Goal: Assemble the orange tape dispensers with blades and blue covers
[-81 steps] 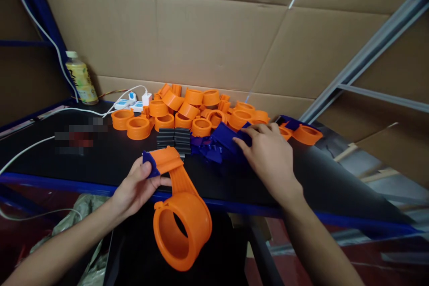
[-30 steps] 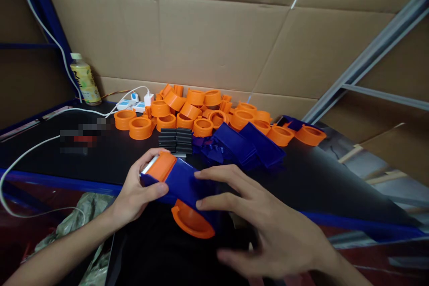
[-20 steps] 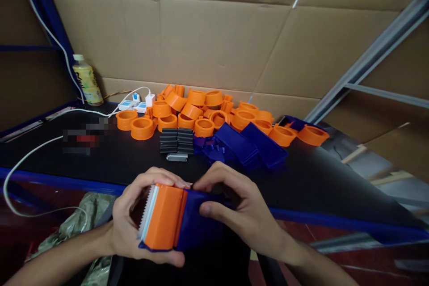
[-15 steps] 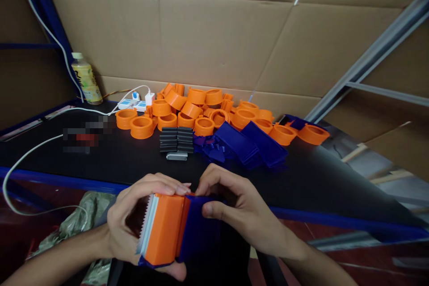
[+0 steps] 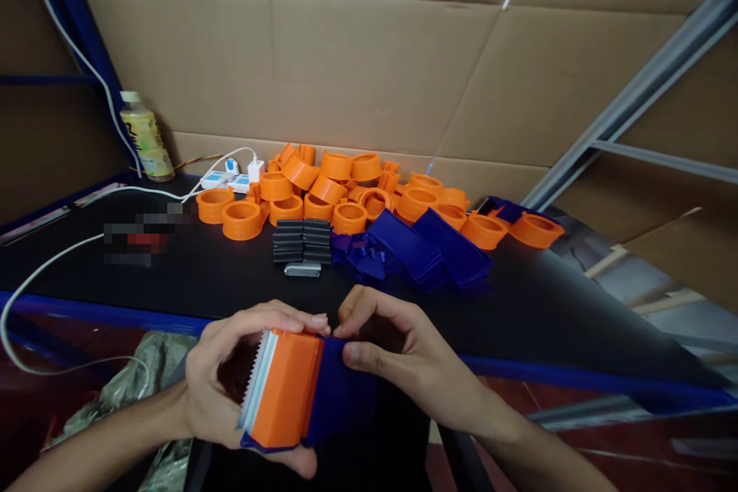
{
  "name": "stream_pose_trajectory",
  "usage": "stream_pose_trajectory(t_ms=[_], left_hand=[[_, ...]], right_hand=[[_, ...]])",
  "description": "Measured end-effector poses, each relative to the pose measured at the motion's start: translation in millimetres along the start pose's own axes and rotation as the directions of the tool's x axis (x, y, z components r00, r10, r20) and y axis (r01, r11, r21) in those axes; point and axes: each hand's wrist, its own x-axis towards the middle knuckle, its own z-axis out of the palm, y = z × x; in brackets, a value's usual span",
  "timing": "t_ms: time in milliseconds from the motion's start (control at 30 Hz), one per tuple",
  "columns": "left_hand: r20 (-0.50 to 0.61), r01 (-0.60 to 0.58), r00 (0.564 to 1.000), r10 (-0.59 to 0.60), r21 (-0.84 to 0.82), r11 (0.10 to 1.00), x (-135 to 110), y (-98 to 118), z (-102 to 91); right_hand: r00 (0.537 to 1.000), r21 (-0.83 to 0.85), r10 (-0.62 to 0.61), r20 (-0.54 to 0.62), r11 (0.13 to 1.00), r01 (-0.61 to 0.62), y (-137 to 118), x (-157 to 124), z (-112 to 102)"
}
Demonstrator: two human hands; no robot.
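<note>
While the left hand [image 5: 216, 373] grips a bladed holder [image 5: 285, 388] and the right hand [image 5: 418, 361] pinches a blue plate [image 5: 341, 388], assembly looks unfinished. Orange rings [image 5: 327, 191] wait beyond.

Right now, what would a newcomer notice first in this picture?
Probably the heap of orange rings along the back of the black table. Nearer, the left hand grips an orange part with a toothed edge, the right hand a blue panel. A yellow bottle stands in the far left corner.
</note>
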Motion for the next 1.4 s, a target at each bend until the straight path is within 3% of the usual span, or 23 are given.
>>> stream_pose_trajectory(t_ms=[67, 133, 200, 267, 333, 400, 467, 500, 533, 600, 633, 667, 733, 800, 900, 1000, 1200, 1400], left_hand=[[-0.097, 0.090, 0.991, -0.094, -0.048, 0.995, -0.3, -1.3, 1.3], [-0.211, 0.214, 0.949, -0.234, -0.111, 0.970, 0.3, -3.1, 2.0], [-0.263, 0.314, 0.894, -0.363, -0.209, 0.926, 1.4, -5.3, 3.4], [-0.234, 0.389, 0.845, -0.480, -0.346, 0.854, 2.8, -7.6, 6.4], [-0.166, 0.445, 0.820, -0.548, -0.418, 0.792, 4.9, -9.8, 10.4], [-0.045, 0.453, 0.843, -0.536, -0.479, 0.752, 8.1, -12.6, 12.8], [0.003, 0.409, 0.879, -0.478, -0.519, 0.750, 12.5, -16.5, 11.6], [-0.019, 0.377, 0.892, -0.452, -0.521, 0.765, 14.9, -18.9, 9.6], [-0.032, 0.381, 0.887, -0.461, -0.513, 0.769, 17.1, -21.6, 6.9], [-0.055, 0.414, 0.863, -0.502, -0.493, 0.765, 20.8, -27.2, 0.7], [-0.055, 0.432, 0.851, -0.522, -0.492, 0.756, 22.2, -30.0, -2.2], [-0.042, 0.451, 0.842, -0.538, -0.491, 0.745, 23.2, -32.5, -4.6], [0.001, 0.486, 0.831, -0.556, -0.487, 0.725, 24.5, -36.4, -7.7], [0.053, 0.515, 0.826, -0.561, -0.473, 0.715, 25.2, -38.6, -8.7], [0.113, 0.547, 0.818, -0.564, -0.455, 0.703, 25.6, -39.4, -8.7], [0.132, 0.558, 0.813, -0.567, -0.452, 0.695, 25.7, -39.4, -9.2], [0.177, 0.589, 0.798, -0.576, -0.433, 0.682, 26.5, -38.3, -10.8], [0.192, 0.614, 0.781, -0.594, -0.407, 0.676, 26.1, -37.3, -12.3]], right_hand=[[0.984, -0.282, -0.168, -0.049, 0.948, 0.148, -1.9, -7.0, -0.6], [0.930, -0.555, -0.367, -0.010, 0.776, 0.301, -2.0, -15.1, -0.3], [0.870, -0.717, -0.488, 0.067, 0.583, 0.382, -0.1, -22.5, 1.1], [0.843, -0.783, -0.527, 0.104, 0.479, 0.396, 1.6, -28.4, 1.8], [0.850, -0.796, -0.522, 0.079, 0.480, 0.369, -0.2, -33.0, -1.8], [0.884, -0.784, -0.467, 0.015, 0.543, 0.300, -6.8, -37.4, -14.5], [0.897, -0.793, -0.423, -0.128, 0.587, 0.164, -15.7, -41.7, -41.6], [0.870, -0.806, -0.434, -0.234, 0.587, 0.076, -19.3, -43.6, -61.8], [0.800, -0.823, -0.482, -0.358, 0.567, -0.027, -21.4, -44.9, -86.7], [0.598, -0.821, -0.571, -0.562, 0.477, -0.314, -19.2, -45.4, -148.5], [0.556, -0.797, -0.572, -0.604, 0.418, -0.436, -14.7, -44.3, -183.5], [0.542, -0.757, -0.537, -0.646, 0.365, -0.541, -8.2, -42.3, -219.3], [0.598, -0.694, -0.356, -0.718, 0.306, -0.652, 9.1, -36.5, -286.4], [0.634, -0.663, -0.194, -0.749, 0.242, -0.709, 28.6, -29.9, -338.3], [0.651, -0.647, -0.053, -0.757, 0.196, -0.737, 55.2, -22.0, -379.4], [0.649, -0.633, 0.007, -0.761, 0.206, -0.746, 74.7, -17.7, -389.4], [0.656, -0.628, 0.044, -0.753, 0.249, -0.737, 99.3, -12.1, -390.0], [0.662, -0.628, 0.014, -0.749, 0.302, -0.717, 110.5, -11.4, -386.1]])
